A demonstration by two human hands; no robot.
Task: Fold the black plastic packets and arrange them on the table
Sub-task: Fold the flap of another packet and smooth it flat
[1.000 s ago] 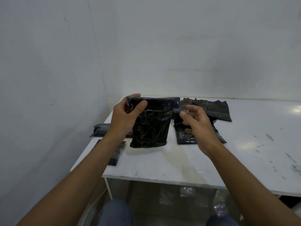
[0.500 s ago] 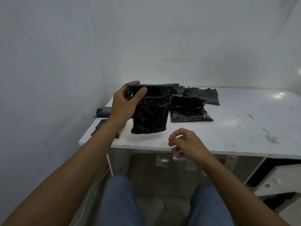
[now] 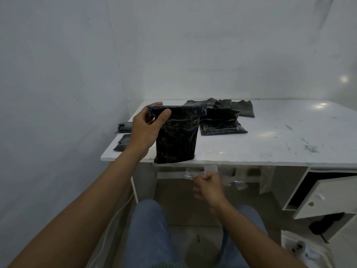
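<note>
Nearest the camera, the person's knees in blue jeans [image 3: 148,229] pointed under the table. Just beyond them the right hand [image 3: 209,187] hung below the table's front edge with its fingers curled, right against a clear plastic strip [image 3: 190,174] hanging there. Blur hid whether it pinched the strip. More clear strips [image 3: 240,180] dangled along the same underside to the right. A white cabinet door [image 3: 318,198] stood ajar under the table's right end.

Above, the left hand [image 3: 146,128] pinched the top left corner of a black packet [image 3: 176,140], thumb on the front over its folded-down top band and fingers behind. The packet hung upright, its lower edge overlapping the front lip of the white table [image 3: 270,140].

Two dark packets lay at the left edge, one [image 3: 122,144] near the front corner and another [image 3: 124,127] behind it. A flat packet [image 3: 222,126] lay behind the held one, to its right. A loose heap of packets [image 3: 239,109] sat farther back, near the rear wall. To the right stretched bare tabletop, scuffed and glinting. Walls closed in the left and far sides.
</note>
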